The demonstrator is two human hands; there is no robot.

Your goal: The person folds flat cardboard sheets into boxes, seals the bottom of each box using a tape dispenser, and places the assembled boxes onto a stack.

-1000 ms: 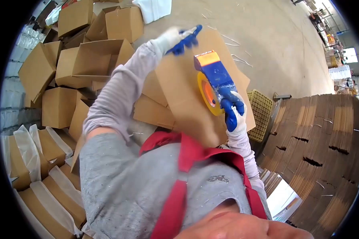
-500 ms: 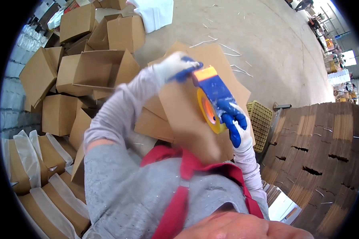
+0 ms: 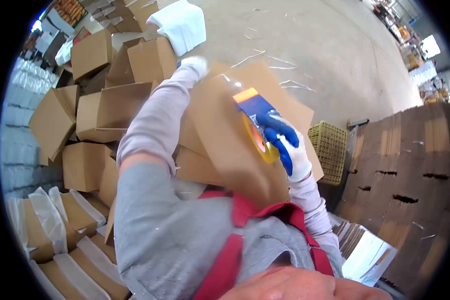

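1. Your right hand (image 3: 288, 144) has its gloved fingers wrapped snug around the tape dispenser (image 3: 257, 106), yellow roll (image 3: 266, 151) on its left side.
2. Dispenser's over the big cardboard sheet or box (image 3: 222, 135) in front of you, can't tell if they touch.
3. Your left hand (image 3: 193, 65) is out by the cardboard's far left corner; fingers mostly hidden, so can't tell how open or what they've got.
4. Yellow crate (image 3: 329, 152) sits just right, open cartons (image 3: 125, 107) left.

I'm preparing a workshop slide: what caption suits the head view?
A blue-and-white-gloved right hand holds a blue tape dispenser with a yellow roll over brown cardboard.
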